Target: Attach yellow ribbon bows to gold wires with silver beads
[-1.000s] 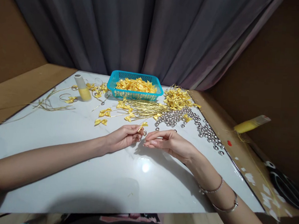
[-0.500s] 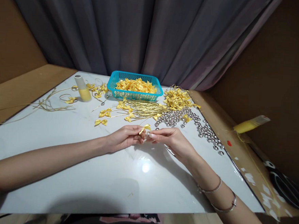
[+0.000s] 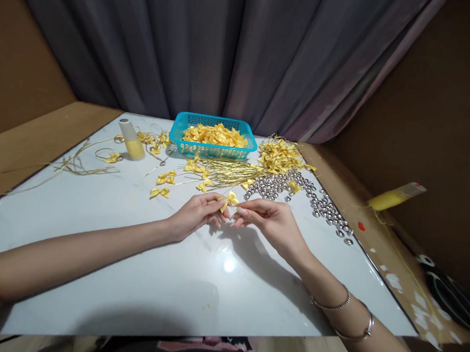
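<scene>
A small yellow ribbon bow (image 3: 229, 200) is pinched between the fingertips of my left hand (image 3: 195, 214) and my right hand (image 3: 270, 220) above the middle of the white table (image 3: 171, 279). Both hands meet at the bow, fingers curled. Whether a bead or wire is also between the fingers is too small to tell. Behind the hands lie a bundle of gold wires (image 3: 229, 171) and a spread of silver beads (image 3: 298, 194).
A turquoise basket (image 3: 213, 137) of yellow bows stands at the back. A heap of bows (image 3: 280, 155) lies to its right, loose bows (image 3: 159, 192) to the left. A yellow thread spool (image 3: 130, 138) stands far left; another spool (image 3: 394, 197) lies off the table right.
My right hand has closed in on the left and taken hold of the bow. Both hands have risen slightly and moved away from me with it.
</scene>
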Available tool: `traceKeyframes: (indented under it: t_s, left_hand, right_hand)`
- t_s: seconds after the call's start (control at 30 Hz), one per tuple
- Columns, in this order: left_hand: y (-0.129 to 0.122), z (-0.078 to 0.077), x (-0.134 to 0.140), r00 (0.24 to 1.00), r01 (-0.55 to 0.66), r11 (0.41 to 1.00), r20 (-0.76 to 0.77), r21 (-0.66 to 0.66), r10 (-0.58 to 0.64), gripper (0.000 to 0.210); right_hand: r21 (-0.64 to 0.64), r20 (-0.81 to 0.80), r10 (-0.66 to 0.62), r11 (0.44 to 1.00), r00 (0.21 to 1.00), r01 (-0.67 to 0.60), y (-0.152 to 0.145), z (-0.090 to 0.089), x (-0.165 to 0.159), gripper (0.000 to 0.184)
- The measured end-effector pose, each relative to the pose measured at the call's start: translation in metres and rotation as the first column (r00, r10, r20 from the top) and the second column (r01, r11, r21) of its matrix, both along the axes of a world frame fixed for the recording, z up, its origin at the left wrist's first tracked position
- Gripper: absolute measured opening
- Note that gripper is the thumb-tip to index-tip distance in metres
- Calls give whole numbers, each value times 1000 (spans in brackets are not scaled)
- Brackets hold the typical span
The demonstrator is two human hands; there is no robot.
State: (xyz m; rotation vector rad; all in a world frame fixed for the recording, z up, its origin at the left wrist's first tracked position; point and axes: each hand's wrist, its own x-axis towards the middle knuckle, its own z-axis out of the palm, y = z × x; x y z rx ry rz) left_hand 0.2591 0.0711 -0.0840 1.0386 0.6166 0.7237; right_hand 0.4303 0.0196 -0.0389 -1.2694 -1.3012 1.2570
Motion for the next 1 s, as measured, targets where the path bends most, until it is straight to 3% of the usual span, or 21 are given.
traceKeyframes:
  t_s: [0.23,0.6,1.0]
  left_hand:
    - [0,0,0,999,-36,999,-3,-27,36,26]
    - [0,-1,-1,999,-27,1000,-26,-4,27,23]
    - [0,0,0,999,-33,999,-29,-13,33,25]
  right_hand:
    - [-36,-59,22,999,998,-24,-1,0,0,14]
    - [-81,-19,16,997,1000,-17,-3,0,-4,11]
    - [-26,18,8,1000,1000,-8,-4,-5,-5,14]
